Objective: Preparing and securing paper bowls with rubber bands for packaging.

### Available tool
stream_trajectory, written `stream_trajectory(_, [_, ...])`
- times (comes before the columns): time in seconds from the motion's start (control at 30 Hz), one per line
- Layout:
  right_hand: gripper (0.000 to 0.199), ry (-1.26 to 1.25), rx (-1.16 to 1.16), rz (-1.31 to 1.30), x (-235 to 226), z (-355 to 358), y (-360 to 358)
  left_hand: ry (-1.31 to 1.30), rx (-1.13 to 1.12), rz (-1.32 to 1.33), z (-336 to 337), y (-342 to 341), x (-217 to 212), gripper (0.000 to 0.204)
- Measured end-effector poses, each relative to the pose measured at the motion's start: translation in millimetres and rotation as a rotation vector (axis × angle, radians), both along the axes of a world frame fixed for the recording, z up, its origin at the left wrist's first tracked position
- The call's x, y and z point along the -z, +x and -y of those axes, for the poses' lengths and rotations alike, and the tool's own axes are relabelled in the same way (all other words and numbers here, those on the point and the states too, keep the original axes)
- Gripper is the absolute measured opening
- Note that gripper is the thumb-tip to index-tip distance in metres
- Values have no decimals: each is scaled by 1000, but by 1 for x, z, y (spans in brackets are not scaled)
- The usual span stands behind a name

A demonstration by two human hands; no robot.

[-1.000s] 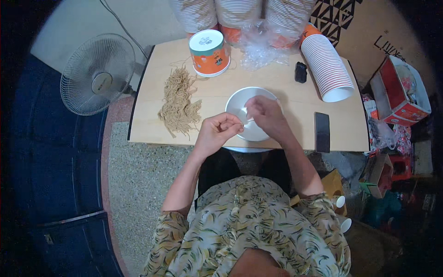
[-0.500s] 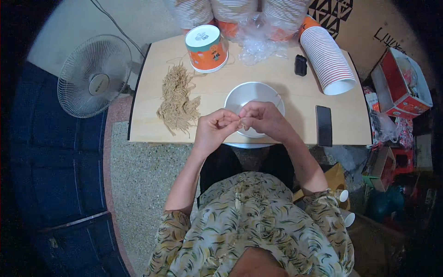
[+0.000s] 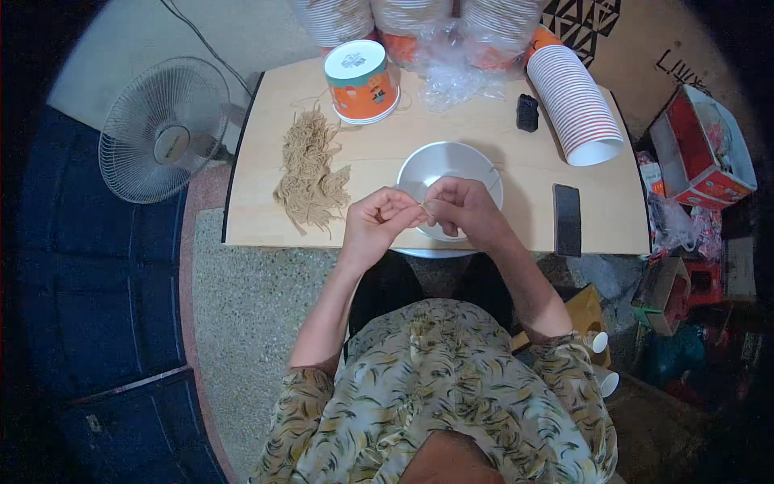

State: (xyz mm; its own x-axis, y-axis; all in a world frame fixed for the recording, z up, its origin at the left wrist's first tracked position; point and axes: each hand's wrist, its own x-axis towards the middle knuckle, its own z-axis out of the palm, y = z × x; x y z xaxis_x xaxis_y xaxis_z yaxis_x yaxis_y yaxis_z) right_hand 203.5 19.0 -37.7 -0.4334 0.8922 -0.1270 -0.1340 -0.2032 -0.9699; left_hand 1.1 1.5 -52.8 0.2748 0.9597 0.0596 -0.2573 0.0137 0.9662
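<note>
My left hand (image 3: 375, 226) and my right hand (image 3: 472, 214) meet above the near side of a white paper bucket (image 3: 415, 169), both closed in a pinch. Between their fingertips runs a short bit of thin tan string (image 3: 423, 206); its ends are too fine to follow. A thin strand also shows against the bucket's right inner wall. To the left of my left hand lies a loose, tangled pile of tan strings (image 3: 308, 173). The bucket stands open side up near the table's front edge, partly hidden by my hands.
An upturned orange and green paper bucket (image 3: 364, 93) stands behind the pile. Stacked white buckets (image 3: 415, 20) and crumpled clear plastic (image 3: 455, 77) line the back. A stack of nested buckets (image 3: 576, 109) lies at right, near a black object (image 3: 527, 113) and a phone (image 3: 567, 219). A fan (image 3: 169, 133) stands left.
My pinched fingertips have shifted slightly to the right, still together at the string. The white bucket beneath them sits a little further right.
</note>
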Motion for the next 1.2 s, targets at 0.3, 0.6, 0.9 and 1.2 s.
stream_trajectory(0.3, [13, 32, 55, 8, -4, -2, 5, -20, -2, -21, -2, -2, 1, 9])
stream_trajectory(0.6, [9, 155, -22, 127, -9, -4, 2, -10, 24, -50, -2, 0, -1, 9])
stream_trajectory(0.9, [9, 154, -29, 185, -26, -4, 4, -23, 27, -36, -2, 0, -3, 9])
stream_trajectory(1.2, [10, 320, 45, 99, 3, -9, 1, -121, 57, -6, 0, 1, -8, 16])
